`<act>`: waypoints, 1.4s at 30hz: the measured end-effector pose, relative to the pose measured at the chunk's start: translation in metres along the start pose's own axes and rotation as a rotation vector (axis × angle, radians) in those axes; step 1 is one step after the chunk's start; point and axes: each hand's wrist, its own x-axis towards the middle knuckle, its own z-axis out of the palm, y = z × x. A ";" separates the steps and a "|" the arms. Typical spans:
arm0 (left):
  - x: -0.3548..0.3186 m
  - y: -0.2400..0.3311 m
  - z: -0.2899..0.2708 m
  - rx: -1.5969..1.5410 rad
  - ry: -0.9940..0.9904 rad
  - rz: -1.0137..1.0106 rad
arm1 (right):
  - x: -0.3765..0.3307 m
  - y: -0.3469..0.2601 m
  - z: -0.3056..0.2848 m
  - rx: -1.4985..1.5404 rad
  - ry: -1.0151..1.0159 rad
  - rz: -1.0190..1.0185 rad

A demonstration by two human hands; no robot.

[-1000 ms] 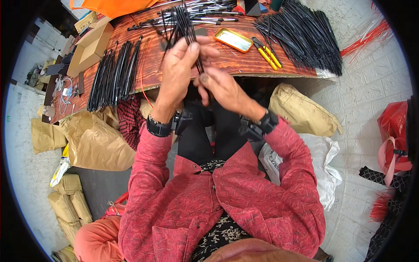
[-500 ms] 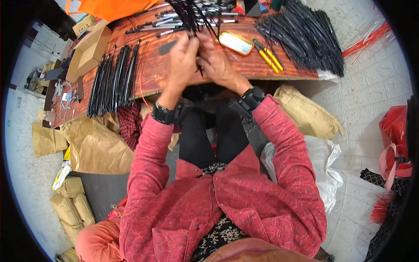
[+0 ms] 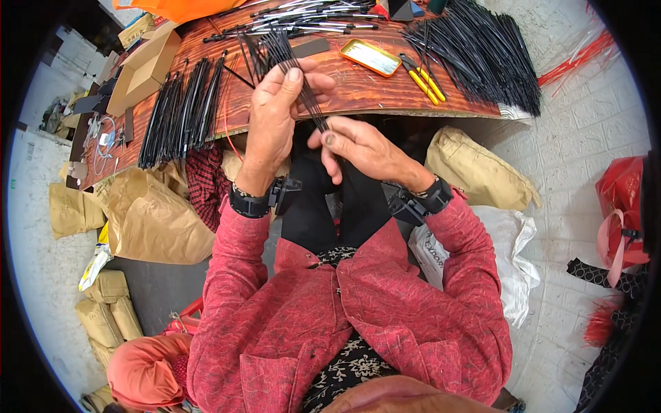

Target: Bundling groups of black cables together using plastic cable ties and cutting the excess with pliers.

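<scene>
Upward-fanning black strips (image 3: 279, 51), left hand (image 3: 275, 117) gripping

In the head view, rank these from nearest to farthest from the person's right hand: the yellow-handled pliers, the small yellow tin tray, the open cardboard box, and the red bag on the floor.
From the right hand:
1. Small yellow tin tray, on the table just beyond the hand.
2. Yellow-handled pliers, on the table beside the tray; too close to call against it.
3. Open cardboard box, at the table's far left.
4. Red bag, on the floor at far right.

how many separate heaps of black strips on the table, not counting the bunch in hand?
2. One heap of black strips lies at the table's left end, beside the cardboard box; the other heap at its right end, past the yellow-handled pliers. More may be hidden.
</scene>
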 end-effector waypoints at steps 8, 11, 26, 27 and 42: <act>-0.011 -0.011 0.006 -0.023 -0.073 -0.168 | 0.012 0.000 0.003 0.013 0.166 -0.054; -0.007 -0.009 0.004 -0.019 -0.044 -0.170 | 0.011 0.000 0.004 0.084 0.135 0.004; 0.000 -0.035 -0.056 0.745 0.152 0.048 | 0.015 0.003 -0.028 0.367 0.105 0.011; 0.002 -0.041 -0.059 0.776 0.129 0.096 | 0.016 0.003 -0.027 0.375 0.088 0.022; 0.003 -0.071 -0.071 0.456 0.055 -0.002 | 0.007 -0.006 -0.028 0.440 0.042 0.020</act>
